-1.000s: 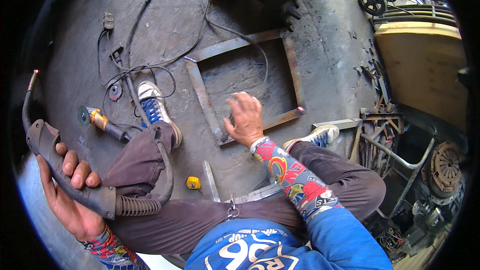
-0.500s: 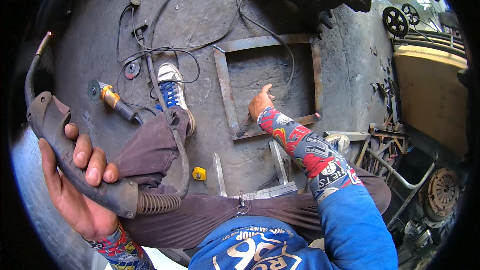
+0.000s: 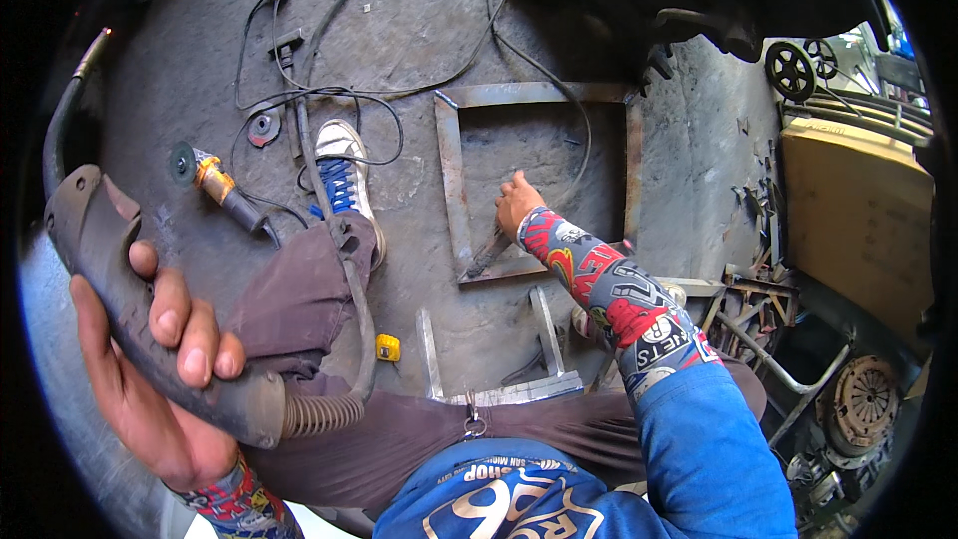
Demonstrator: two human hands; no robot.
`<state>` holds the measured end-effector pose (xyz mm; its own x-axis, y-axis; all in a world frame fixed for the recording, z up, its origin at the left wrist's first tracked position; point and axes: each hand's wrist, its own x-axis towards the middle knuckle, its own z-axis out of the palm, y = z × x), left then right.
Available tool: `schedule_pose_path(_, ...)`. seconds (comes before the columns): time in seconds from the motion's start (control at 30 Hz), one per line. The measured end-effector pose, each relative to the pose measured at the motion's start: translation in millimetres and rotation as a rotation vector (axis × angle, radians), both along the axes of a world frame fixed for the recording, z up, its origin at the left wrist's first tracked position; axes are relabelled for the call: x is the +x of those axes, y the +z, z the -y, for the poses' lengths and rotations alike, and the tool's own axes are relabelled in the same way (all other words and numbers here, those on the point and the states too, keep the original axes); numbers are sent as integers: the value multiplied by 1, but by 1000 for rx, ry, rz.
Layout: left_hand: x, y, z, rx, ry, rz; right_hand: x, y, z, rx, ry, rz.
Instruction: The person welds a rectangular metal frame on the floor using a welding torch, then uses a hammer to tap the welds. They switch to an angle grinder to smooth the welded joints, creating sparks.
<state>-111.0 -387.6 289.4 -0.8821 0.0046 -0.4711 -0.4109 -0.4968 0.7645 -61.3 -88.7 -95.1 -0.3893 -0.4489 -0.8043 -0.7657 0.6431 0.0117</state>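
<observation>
My left hand (image 3: 185, 339) is closed around the black handle of a MIG welding torch (image 3: 110, 260). Its curved neck points up along the left edge, and the nozzle tip glows slightly. A spring-sleeved cable runs from the handle toward my leg. On the floor ahead lies a rectangular steel frame (image 3: 451, 165). My right hand (image 3: 517, 205) is over the frame's near left part, its fingers curled. A dark, narrow piece (image 3: 486, 257) stretches from beneath that hand to the near left corner; its kind is unclear.
An angle grinder (image 3: 222, 188) and a loose disc (image 3: 263, 128) lie left of my shoe (image 3: 341, 165). Cables (image 3: 399, 92) cross the floor and frame. Near my legs are a yellow tape measure (image 3: 388, 346) and a metal U-shaped piece (image 3: 544, 331). Scrap metal and a brown panel (image 3: 853, 200) stand right.
My right hand has shifted slightly left, and its outstretched finger is now drawn in. The glow at the frame's near right corner looks fainter. The torch stays in my left hand.
</observation>
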Motion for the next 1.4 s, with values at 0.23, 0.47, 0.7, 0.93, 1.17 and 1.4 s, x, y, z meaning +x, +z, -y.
schedule_pose_path(0.23,31,-7,18,44,87,-10,-6,-2,2,-33,-120,140)
schedule_pose_path(0.47,29,-2,12,-36,158,-5,3,16,4,42,-163,150)
schedule_pose_path(0.7,27,8,-8,-165,140,41,47,54,-12,129,-300,-77)
schedule_pose_path(0.93,28,5,-5,-52,140,-8,-32,96,-105,-25,-1310,-26)
schedule_pose_path(1.17,23,8,-17,-33,149,24,-78,56,-65,-89,-1222,213)
schedule_pose_path(1.4,18,4,-15,-24,163,50,-87,15,-29,-236,-1316,205)
